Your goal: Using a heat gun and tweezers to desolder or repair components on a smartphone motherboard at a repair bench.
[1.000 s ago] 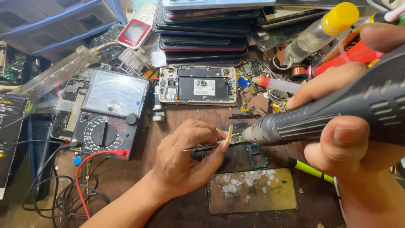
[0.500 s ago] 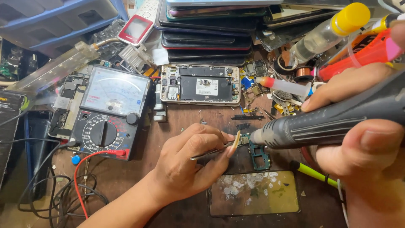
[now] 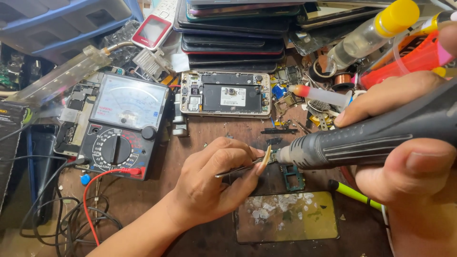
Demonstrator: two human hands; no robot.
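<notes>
- The wooden bench is lying crowded with repair clutter, and the work is sitting near its middle front.
- The stack of phones is resting along the far edge, with 1 opened phone lying face down just in front of it.
- The meter is sitting to the left, its red lead trailing toward the near edge.
- The right hand is wrapping closed around the black hot-air tool, its nozzle pointing left and almost touching the small circuit board.
- The left hand is pinching the tweezers between thumb and fingers, tips reaching to the board just under the nozzle.
- The glass pane is lying just in front of the board, smeared with residue.
- The step in hand seems to be heating 1 spot on the board while the tweezers are waiting on a part; whether the tips are gripping anything is too small to tell.
- The next move, as a judgement, is calling for a steady nozzle and a light lift, since a slip could be dragging neighbouring parts.
</notes>
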